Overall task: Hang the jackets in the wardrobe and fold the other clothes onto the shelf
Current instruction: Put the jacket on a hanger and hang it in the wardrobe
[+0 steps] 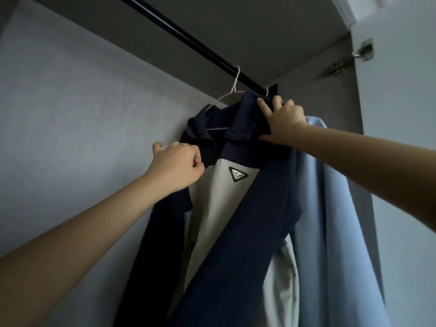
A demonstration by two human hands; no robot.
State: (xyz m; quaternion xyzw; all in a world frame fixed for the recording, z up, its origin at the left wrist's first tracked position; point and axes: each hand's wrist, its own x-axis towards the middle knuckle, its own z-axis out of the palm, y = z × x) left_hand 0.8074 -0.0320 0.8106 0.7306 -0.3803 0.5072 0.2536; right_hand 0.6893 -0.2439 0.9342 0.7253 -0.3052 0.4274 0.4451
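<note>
Grey wardrobe walls [70, 102] surround a black rail [188, 38], where the navy jacket [247, 208] hangs on a hanger [230, 93]. The left hand [177, 164] and the right hand [283, 121] each hold one shoulder with curled fingers [265, 109], probably to settle it evenly beside the light blue jacket [330, 197].

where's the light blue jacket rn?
Head view, right side: the light blue jacket hangs at the right end of the rail, right of the navy jacket, its top behind the wrist of the right hand.

One navy jacket [236, 220], one light-blue jacket [330, 208], two wire hangers [227, 95] [267, 90], one black rail [188, 40], two hands [177, 166] [284, 122]
</note>
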